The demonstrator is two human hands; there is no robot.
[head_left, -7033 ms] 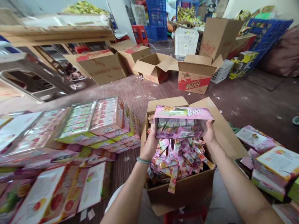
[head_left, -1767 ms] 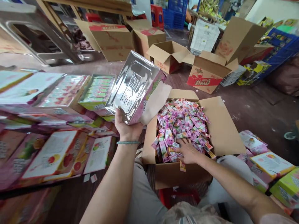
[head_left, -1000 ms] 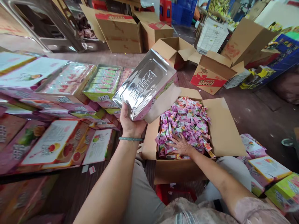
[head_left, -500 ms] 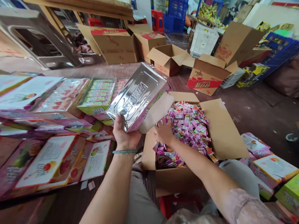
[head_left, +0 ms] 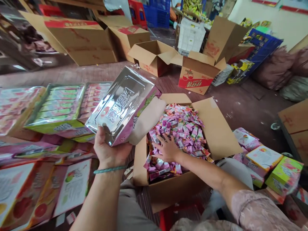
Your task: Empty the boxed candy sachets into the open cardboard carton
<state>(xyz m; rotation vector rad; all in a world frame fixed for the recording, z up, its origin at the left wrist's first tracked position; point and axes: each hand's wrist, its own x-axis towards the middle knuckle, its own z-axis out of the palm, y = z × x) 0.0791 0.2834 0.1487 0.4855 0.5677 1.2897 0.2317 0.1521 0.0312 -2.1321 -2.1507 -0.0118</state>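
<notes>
Holding a silver-backed pink box [head_left: 121,104] tilted over the left edge of the open carton [head_left: 218,128], left hand [head_left: 109,150] grips its near end, fingers curled around it. Right hand [head_left: 167,149] lies flat, fingers spread, pressing on the pink sachets [head_left: 185,123] heaped inside the carton. Stacked packs [head_left: 56,109] sit left of the carton, more boxes [head_left: 263,160] on its right.

A packing storeroom: open cardboard cartons [head_left: 154,56] strewn over the floor [head_left: 240,106], stacked candy boxes [head_left: 57,109], blue plastic crates [head_left: 157,12].
</notes>
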